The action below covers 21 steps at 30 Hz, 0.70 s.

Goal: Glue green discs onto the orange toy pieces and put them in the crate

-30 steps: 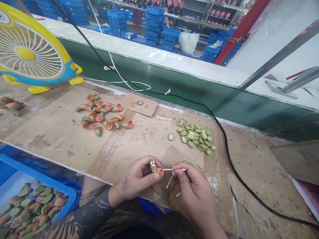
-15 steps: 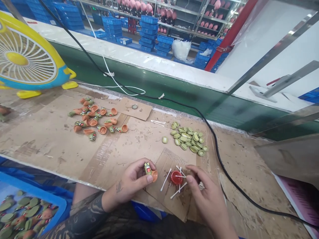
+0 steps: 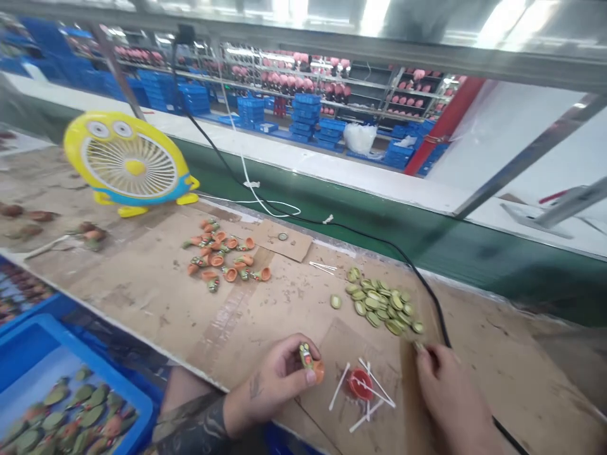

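Observation:
My left hand [image 3: 272,382] is closed around a small green figurine [image 3: 306,357] with bulging eyes, a red mouth and an orange cup-shaped end. To the right, my right hand [image 3: 450,395] has thumb and forefinger pinched together beside the heap of green oval pieces [image 3: 379,304]. A small pale bit shows at those fingertips, too blurred to name. Between the hands stands a small round red pot [image 3: 353,383]. Cotton swabs [image 3: 338,387] lie around and across it. One single green oval piece [image 3: 336,301] sits apart, left of the heap.
Several more orange and green figurines [image 3: 230,259] lie in a cluster on the cardboard. White sticks [image 3: 322,268] rest near a cardboard square [image 3: 296,248]. A yellow fan [image 3: 135,167] stands at the back left. A black cable [image 3: 439,303] crosses at right; a blue bin [image 3: 145,404] holds pieces below.
My right hand has left the red pot and swabs and moved right, to the near edge of the green heap. The left hand still holds the figurine. The camera view has tilted up and left.

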Available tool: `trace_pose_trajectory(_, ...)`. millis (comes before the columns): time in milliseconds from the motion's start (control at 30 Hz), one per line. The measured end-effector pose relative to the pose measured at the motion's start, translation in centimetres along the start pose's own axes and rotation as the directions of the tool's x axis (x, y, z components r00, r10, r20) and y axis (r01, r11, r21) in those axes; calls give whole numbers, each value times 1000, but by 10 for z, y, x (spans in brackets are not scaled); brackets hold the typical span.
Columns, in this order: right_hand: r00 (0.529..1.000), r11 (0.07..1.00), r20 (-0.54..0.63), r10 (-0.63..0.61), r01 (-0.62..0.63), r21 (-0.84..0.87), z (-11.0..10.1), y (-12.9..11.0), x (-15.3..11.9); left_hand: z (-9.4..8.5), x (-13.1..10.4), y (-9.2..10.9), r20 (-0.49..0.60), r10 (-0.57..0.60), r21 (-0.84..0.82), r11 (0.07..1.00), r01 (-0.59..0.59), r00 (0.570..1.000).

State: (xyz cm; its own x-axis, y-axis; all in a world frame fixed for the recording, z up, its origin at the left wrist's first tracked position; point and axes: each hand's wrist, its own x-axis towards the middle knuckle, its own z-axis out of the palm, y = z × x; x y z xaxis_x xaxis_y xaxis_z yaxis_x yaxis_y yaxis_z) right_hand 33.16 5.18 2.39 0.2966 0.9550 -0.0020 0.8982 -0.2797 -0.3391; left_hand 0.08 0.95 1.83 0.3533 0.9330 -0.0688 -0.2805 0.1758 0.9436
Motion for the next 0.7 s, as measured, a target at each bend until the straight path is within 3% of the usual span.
trace_pose_trajectory(167, 993, 995, 115, 40, -49, 83, 1, 18, 2, 0, 1, -4, -3, -2, 21, 1000, 2, 1000)
trace_pose_trajectory(267, 997, 997, 78, 15, -21, 76, -1, 19, -1, -1, 0, -3, 5, 1, 28, 1000, -1, 1000)
trace_pose_trajectory(533, 980, 945, 59, -189, 165, 283, -14, 13, -19, -7, 0, -2, -15, 47, 44, 998, -47, 999)
trace_pose_trajectory(700, 977, 834, -39, -210, 200, 514, -19, 7, -51, -2, -7, -1, -53, 115, 39, 993, -113, 992)
